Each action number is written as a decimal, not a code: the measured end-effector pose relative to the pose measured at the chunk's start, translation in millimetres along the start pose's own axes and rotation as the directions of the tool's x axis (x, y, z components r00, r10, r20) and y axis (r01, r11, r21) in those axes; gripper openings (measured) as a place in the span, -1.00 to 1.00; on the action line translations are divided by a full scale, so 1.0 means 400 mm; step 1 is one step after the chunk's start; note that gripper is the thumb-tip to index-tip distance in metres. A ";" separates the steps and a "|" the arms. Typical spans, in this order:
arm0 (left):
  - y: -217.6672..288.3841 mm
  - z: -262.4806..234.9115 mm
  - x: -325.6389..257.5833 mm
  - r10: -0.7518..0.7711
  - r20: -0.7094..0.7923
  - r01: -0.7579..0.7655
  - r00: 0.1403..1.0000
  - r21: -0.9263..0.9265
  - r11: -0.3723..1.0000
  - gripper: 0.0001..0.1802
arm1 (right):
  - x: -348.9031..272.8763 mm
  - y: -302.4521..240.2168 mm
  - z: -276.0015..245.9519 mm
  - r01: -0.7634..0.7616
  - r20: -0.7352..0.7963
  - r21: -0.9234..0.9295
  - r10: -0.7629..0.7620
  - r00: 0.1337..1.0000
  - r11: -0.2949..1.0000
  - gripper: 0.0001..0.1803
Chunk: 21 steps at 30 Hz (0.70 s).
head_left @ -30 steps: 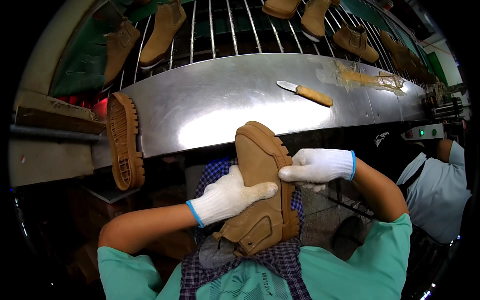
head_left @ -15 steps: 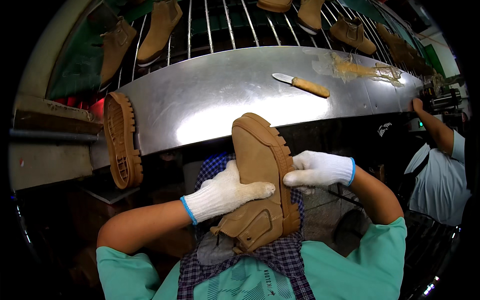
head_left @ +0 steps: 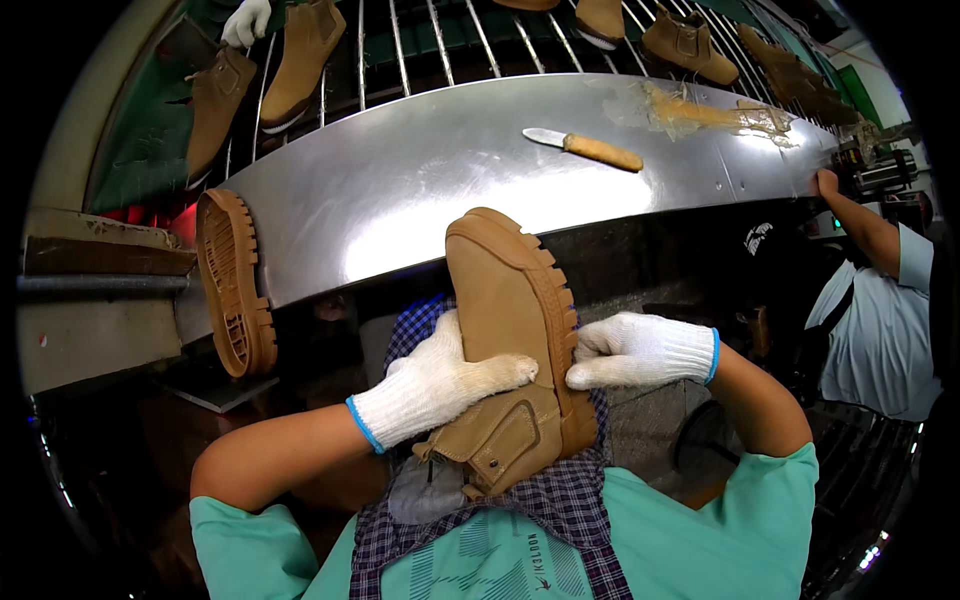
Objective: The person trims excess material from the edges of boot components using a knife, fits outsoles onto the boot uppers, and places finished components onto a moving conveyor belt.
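Observation:
A tan suede ankle boot (head_left: 503, 310) with a chunky lugged sole rests over my lap, toe pointing away and sole facing right. My left hand (head_left: 440, 385), in a white knit glove with a blue cuff, grips its upper from the left, thumb lying across the side. At the sole's right edge is my right hand (head_left: 640, 350), gloved alike. Its fingers are curled in and its fingertips meet the tread; whatever they may pinch is hidden. A loose tan sole (head_left: 236, 285) leans on the bench's left end, hollow inside showing.
Beyond the boot runs a metal bench (head_left: 400, 150) carrying a wooden-handled knife (head_left: 600, 152) and a patch of dried glue (head_left: 690, 110). Several boots (head_left: 303, 60) stand on a bar rack behind. Another person's gloved hand (head_left: 246, 22) is at the far left; a co-worker (head_left: 875, 330) sits at right.
My right hand has drawn back slightly from the sole, its fingers more curled. Another person's gloved hand has appeared among the boots at far left. The whole view has shifted slightly.

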<state>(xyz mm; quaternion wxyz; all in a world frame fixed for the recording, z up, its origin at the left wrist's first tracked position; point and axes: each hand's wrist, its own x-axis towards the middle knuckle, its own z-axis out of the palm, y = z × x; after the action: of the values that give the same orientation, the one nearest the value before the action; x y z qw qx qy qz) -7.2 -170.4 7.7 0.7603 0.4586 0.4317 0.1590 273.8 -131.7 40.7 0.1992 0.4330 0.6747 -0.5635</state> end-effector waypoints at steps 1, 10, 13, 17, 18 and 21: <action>0.013 -0.002 -0.003 0.013 0.046 -0.012 0.999 -0.013 1.000 -0.07 | 0.009 0.001 0.011 -0.001 0.026 0.077 -0.001 1.000 0.997 -0.28; -0.037 0.040 -0.012 -0.026 -0.175 0.000 0.984 -0.147 0.989 0.05 | 0.050 -0.015 0.044 0.067 0.098 0.209 -0.089 0.991 0.976 -0.36; -0.050 0.030 -0.005 -0.079 -0.167 0.063 0.983 -0.101 0.993 -0.07 | 0.019 -0.046 0.074 0.024 -0.063 0.041 -0.022 0.998 0.999 -0.37; -0.043 0.028 -0.008 -0.028 -0.143 0.010 0.989 -0.127 0.992 -0.06 | 0.001 -0.016 0.056 -0.064 0.019 0.318 0.062 0.998 0.946 -0.49; -0.018 0.023 -0.012 -0.020 -0.103 0.006 0.994 -0.135 0.991 -0.05 | -0.006 0.005 0.056 -0.048 0.079 0.448 0.013 0.997 0.893 -0.52; -0.018 0.022 -0.011 -0.004 -0.076 -0.007 0.997 -0.142 0.990 -0.02 | -0.004 0.028 0.097 0.058 -0.025 0.267 -0.053 0.998 0.962 -0.50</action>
<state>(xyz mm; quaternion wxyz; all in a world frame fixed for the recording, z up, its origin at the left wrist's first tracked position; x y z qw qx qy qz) -4.0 -181.9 5.8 0.7738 0.3972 0.4478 0.2072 275.3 -168.7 24.4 0.1173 0.4417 0.6060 -0.6511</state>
